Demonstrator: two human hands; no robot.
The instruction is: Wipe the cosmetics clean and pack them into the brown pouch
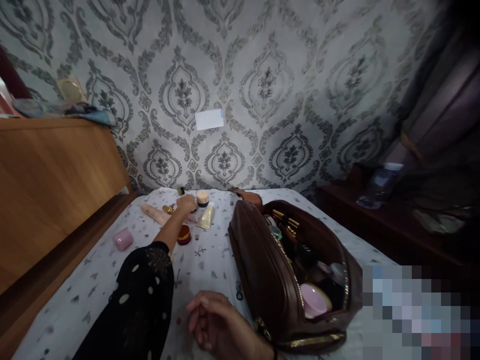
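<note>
My left hand reaches out among cosmetics at the far end of the patterned sheet. Its fingers curl downward, and whatever they grip is hidden. Close to it are a jar with a peach lid, a pale yellow tube, a long pinkish tube and a dark red jar. My right hand hovers near the front of a brown makeup bag, loosely curled with nothing visible in it. The bag is unzipped; a pink round container and gold-trimmed tubes show inside.
A pink jar lies on the sheet at the left. Behind the bag is a small orange-brown pouch. A wooden board borders the left side. On a dark ledge at the right stands a clear bottle. Patterned wallpaper closes the back.
</note>
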